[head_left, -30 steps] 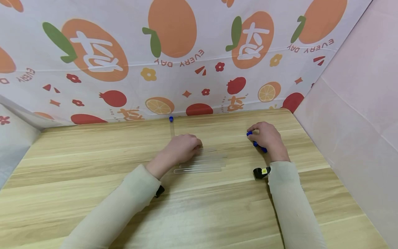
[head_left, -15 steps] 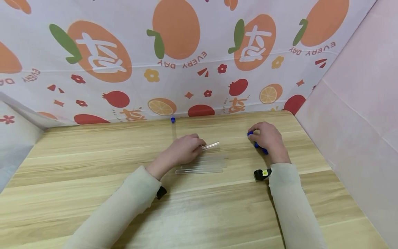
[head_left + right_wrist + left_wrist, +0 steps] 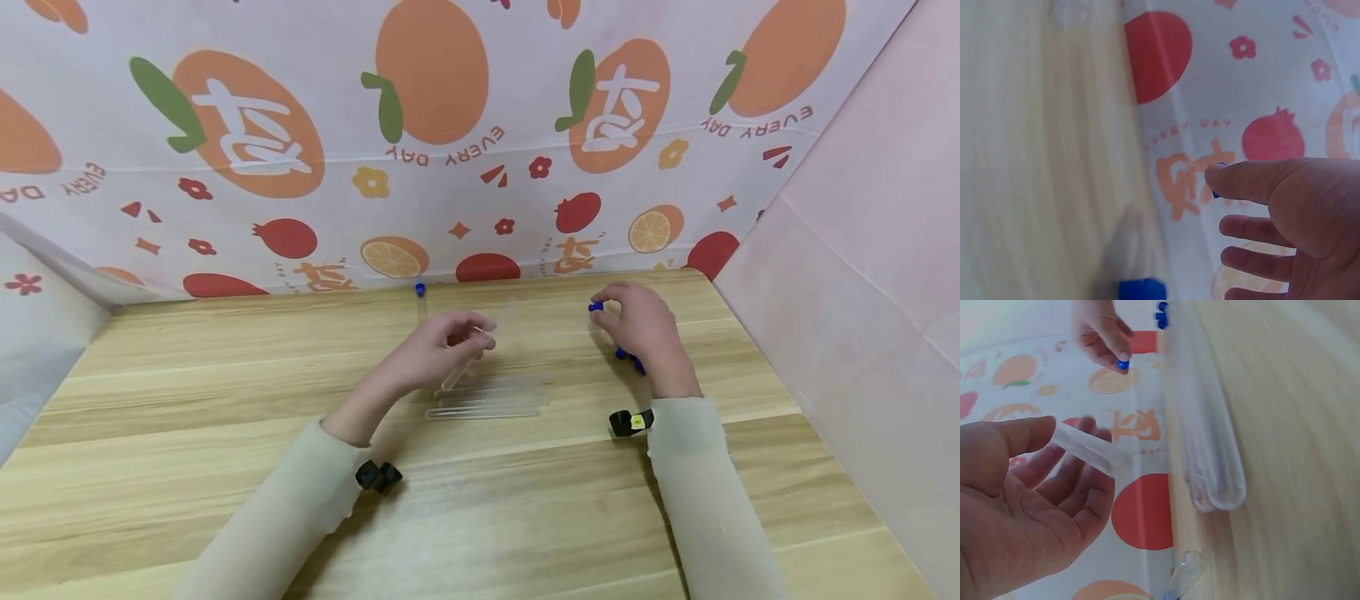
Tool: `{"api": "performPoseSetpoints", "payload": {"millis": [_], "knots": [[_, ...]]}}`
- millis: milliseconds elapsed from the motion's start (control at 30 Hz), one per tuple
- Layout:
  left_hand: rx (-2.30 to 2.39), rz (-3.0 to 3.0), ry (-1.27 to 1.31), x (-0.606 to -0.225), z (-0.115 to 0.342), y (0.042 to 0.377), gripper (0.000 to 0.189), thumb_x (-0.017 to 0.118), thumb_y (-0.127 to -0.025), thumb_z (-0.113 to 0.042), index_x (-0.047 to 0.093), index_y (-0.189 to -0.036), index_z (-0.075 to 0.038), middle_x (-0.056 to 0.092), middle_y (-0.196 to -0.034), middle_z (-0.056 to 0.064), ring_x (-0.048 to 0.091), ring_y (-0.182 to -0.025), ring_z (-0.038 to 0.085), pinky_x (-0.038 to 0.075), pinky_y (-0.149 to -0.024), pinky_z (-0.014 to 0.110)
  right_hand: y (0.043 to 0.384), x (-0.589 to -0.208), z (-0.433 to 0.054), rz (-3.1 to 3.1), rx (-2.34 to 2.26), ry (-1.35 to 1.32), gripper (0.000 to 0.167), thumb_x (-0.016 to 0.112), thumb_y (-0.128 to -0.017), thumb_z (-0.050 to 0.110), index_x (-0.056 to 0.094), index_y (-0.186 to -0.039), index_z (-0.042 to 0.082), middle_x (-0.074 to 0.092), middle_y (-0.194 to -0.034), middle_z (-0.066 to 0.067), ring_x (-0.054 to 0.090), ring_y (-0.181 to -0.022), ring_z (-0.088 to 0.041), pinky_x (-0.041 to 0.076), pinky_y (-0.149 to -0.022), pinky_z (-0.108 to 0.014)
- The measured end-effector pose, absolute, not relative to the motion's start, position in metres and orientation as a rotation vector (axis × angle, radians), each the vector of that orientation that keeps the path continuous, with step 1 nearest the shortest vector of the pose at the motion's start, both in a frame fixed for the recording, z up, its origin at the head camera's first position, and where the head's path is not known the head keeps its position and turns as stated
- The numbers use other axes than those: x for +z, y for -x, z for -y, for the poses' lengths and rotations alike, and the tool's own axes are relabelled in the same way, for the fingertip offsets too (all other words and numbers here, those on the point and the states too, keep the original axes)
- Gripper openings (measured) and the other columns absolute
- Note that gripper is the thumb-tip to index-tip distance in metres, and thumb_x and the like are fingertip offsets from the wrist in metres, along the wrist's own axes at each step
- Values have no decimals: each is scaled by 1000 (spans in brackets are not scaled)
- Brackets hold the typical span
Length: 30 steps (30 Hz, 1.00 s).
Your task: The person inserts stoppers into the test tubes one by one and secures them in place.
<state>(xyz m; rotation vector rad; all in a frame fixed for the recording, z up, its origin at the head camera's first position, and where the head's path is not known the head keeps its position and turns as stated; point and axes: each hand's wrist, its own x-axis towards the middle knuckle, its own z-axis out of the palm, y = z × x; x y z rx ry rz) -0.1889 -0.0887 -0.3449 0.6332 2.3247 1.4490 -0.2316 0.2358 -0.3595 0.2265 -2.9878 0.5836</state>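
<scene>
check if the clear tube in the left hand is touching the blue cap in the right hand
Apart. The left wrist view shows it: printed backdrop is visible between the clear tube in the left hand and the blue cap in the right hand.

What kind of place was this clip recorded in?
Probably a makeshift indoor recording booth: a wood-grain table, a fruit-print cloth directly behind it, a pale side panel on the right, and a small black device at the right wrist.
</scene>
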Motion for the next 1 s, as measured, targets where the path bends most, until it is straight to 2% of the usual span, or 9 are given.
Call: {"api": "performPoseSetpoints", "payload": {"millis": [100, 267, 333, 433, 533, 633, 767, 867, 1000], "knots": [[1635, -2126, -517, -341, 93, 184, 33, 54, -104, -17, 55, -135, -6, 70, -115, 21, 65, -106, 41, 57, -89, 46, 229, -352, -229, 2944, 611, -270, 29, 67, -96, 29, 72, -120, 15, 62, -134, -13, 55, -125, -37, 48, -98, -58], [1782, -1905, -436, -340, 96, 178, 37, 54, -104, -15, 49, -140, -6, 72, -112, 13, 68, -98, 33, 59, -83, 39, 221, -340, -214, 2817, 779, -386, 28, 69, -95, 28, 72, -119, 13, 68, -126, -9, 60, -120, -31, 50, -99, -52], [1811, -1835, -432, -340, 96, 175, 39, 54, -104, -15, 48, -141, -6, 71, -112, 12, 69, -94, 29, 59, -83, 42, 216, -335, -207, 2750, 962, -435, 28, 71, -94, 26, 72, -120, 14, 71, -119, -7, 65, -111, -27, 54, -94, -48], [1836, -1750, -426, -338, 96, 170, 39, 53, -104, -14, 47, -142, -8, 70, -112, 13, 68, -92, 27, 58, -87, 51, 209, -329, -195, 2643, 1269, -505, 28, 72, -93, 24, 72, -120, 15, 74, -108, -5, 69, -95, -22, 60, -80, -39], [1844, -1713, -426, -334, 95, 164, 38, 53, -104, -16, 49, -142, -9, 69, -114, 15, 68, -93, 27, 58, -86, 53, 203, -325, -184, 2560, 1494, -546, 28, 73, -93, 22, 72, -120, 14, 73, -104, -5, 69, -89, -22, 60, -74, -32], [1851, -1681, -437, -331, 94, 160, 39, 53, -104, -16, 49, -142, -8, 67, -118, 18, 67, -95, 28, 59, -85, 51, 199, -322, -177, 2495, 1665, -563, 29, 72, -93, 18, 70, -121, 10, 72, -102, -9, 68, -86, -24, 60, -73, -31], [1849, -1645, -460, -329, 91, 157, 39, 53, -104, -15, 48, -142, -6, 65, -121, 23, 68, -97, 29, 60, -84, 48, 195, -321, -169, 2389, 1919, -549, 28, 70, -94, 11, 63, -118, 1, 72, -98, -10, 69, -83, -20, 60, -75, -30], [1843, -1641, -459, -328, 91, 156, 38, 53, -104, -14, 49, -141, -7, 65, -120, 23, 69, -97, 30, 60, -83, 47, 193, -321, -165, 2305, 2058, -525, 24, 69, -94, 8, 56, -112, 0, 72, -96, -6, 69, -81, -16, 60, -75, -29], [1836, -1637, -461, -328, 92, 156, 38, 52, -104, -13, 49, -141, -7, 67, -117, 19, 69, -94, 27, 60, -82, 46, 192, -320, -161, 2254, 2101, -535, 22, 68, -94, 6, 56, -112, 1, 72, -96, -3, 70, -81, -16, 61, -75, -30]]}}
